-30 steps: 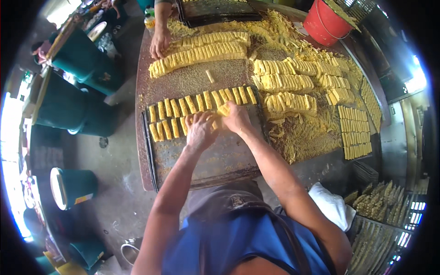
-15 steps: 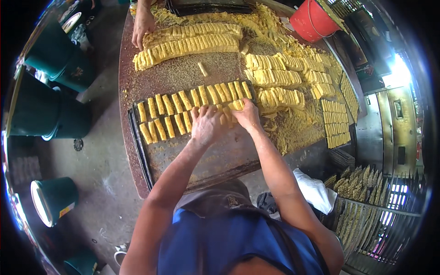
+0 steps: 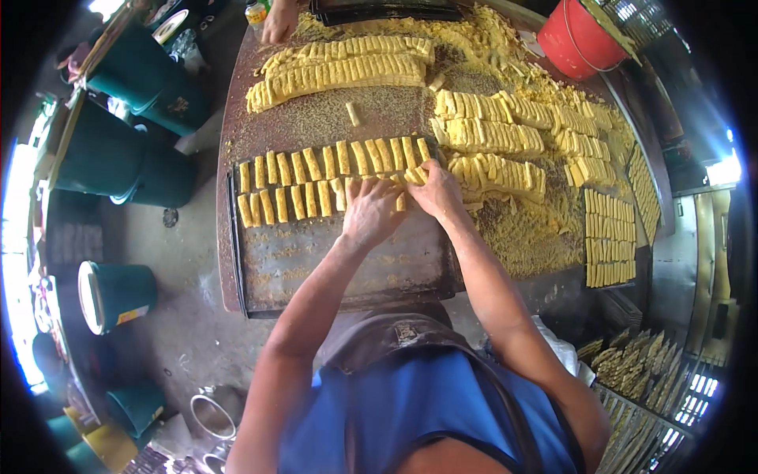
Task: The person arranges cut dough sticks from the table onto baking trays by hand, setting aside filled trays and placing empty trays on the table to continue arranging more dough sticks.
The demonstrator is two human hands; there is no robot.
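A dark metal baking tray (image 3: 347,265) lies in front of me with yellow dough sticks on it. Its far row (image 3: 312,164) runs the tray's width; a second row (image 3: 282,204) lies nearer me and reaches as far as my left hand. My left hand (image 3: 374,212) is over that second row, fingers bent down and closed round sticks they partly hide. Beside it on the right, my right hand (image 3: 439,191) pinches a small bunch of dough sticks (image 3: 415,175) above the tray's right part. The tray's near half is bare, stained metal.
Stacked rows of dough sticks (image 3: 347,77) lie beyond the tray, more stacks (image 3: 493,174) to the right. Another person's hand (image 3: 279,22) rests at the far left table edge. A red bucket (image 3: 575,39) stands far right, a filled tray (image 3: 609,237) nearer. Green bins (image 3: 118,292) line the left floor.
My view has shifted, and the tray now looks more level. My left hand sits further along the second row, with more sticks showing left of it. The other person's hand has drawn away from the far stacks.
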